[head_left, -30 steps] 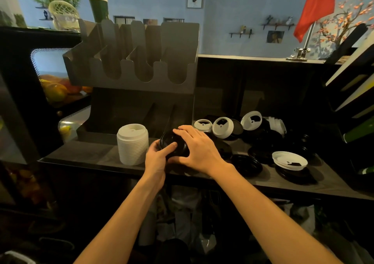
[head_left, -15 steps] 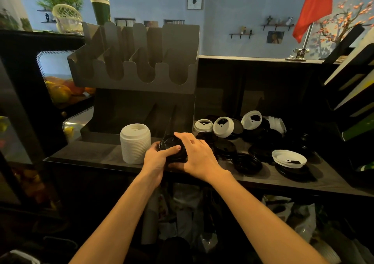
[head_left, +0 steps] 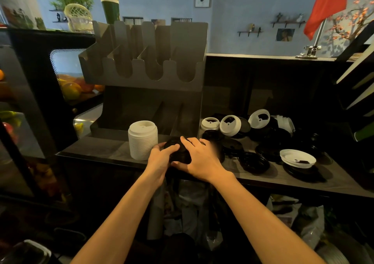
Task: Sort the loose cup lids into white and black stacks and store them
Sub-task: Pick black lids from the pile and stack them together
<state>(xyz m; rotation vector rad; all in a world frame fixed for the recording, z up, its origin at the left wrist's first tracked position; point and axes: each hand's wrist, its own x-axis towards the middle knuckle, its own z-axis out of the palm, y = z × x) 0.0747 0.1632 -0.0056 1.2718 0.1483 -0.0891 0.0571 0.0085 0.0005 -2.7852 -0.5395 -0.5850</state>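
A stack of black lids (head_left: 179, 152) sits at the counter's front edge, gripped from both sides. My left hand (head_left: 162, 158) presses its left side with the thumb on top, and my right hand (head_left: 200, 160) covers its right side. Just to the left stands a tall stack of white lids (head_left: 142, 140), apart from my hands. Loose lids lie to the right: white lids (head_left: 229, 125) leaning at the back, a flat white lid (head_left: 297, 158), and several black lids (head_left: 254, 161).
A grey metal lid and cup organiser (head_left: 145, 69) with scalloped slots rises behind the stacks. The dark counter (head_left: 101, 150) ends just under my hands. A fruit display case (head_left: 70, 87) stands at left, angled shelves at the right edge, bags below the counter.
Both hands stay closed on the black stack and have drawn it slightly toward the counter's front edge. The view has shifted a little to the left.
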